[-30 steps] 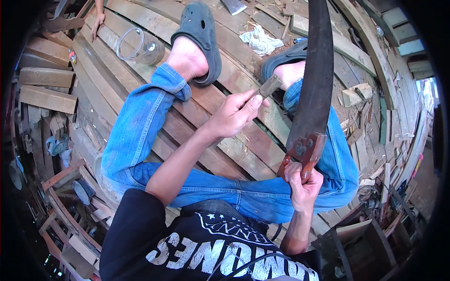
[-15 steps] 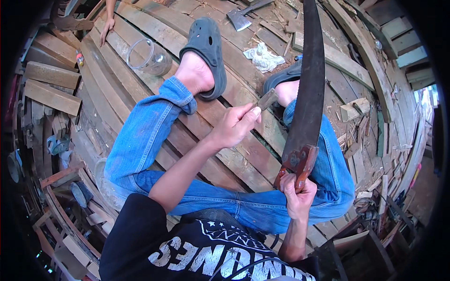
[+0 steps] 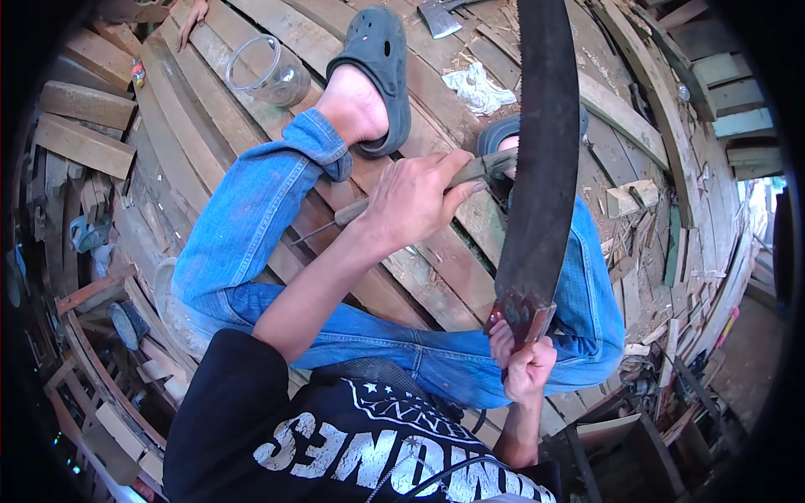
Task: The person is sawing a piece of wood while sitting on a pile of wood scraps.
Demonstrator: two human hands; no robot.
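In my right hand (image 3: 527, 362), closed around its reddish-brown handle, a large handsaw (image 3: 543, 168) stands with its wide dark blade pointing away and its toothed edge facing left. My left hand (image 3: 419, 197) is closed on a slim file (image 3: 476, 173), grey-brown in colour, with a thin metal end sticking out behind the palm. The file's far end lies at the saw's toothed edge; whether they touch I cannot tell. Both hands are above my legs in blue jeans (image 3: 251, 226), knees spread.
A clear plastic jar (image 3: 281, 84) stands beyond my left foot, near another person's hand (image 3: 193, 21). A white crumpled cloth (image 3: 480, 89) and an axe head (image 3: 439, 18) lie ahead on the planks. Wood blocks (image 3: 88, 104) are stacked at left; offcuts (image 3: 633, 199) lie at right.
My left hand has turned and moved right, bringing the file up to the saw blade. The saw handle has shifted slightly toward me. The whole view has tilted a little.
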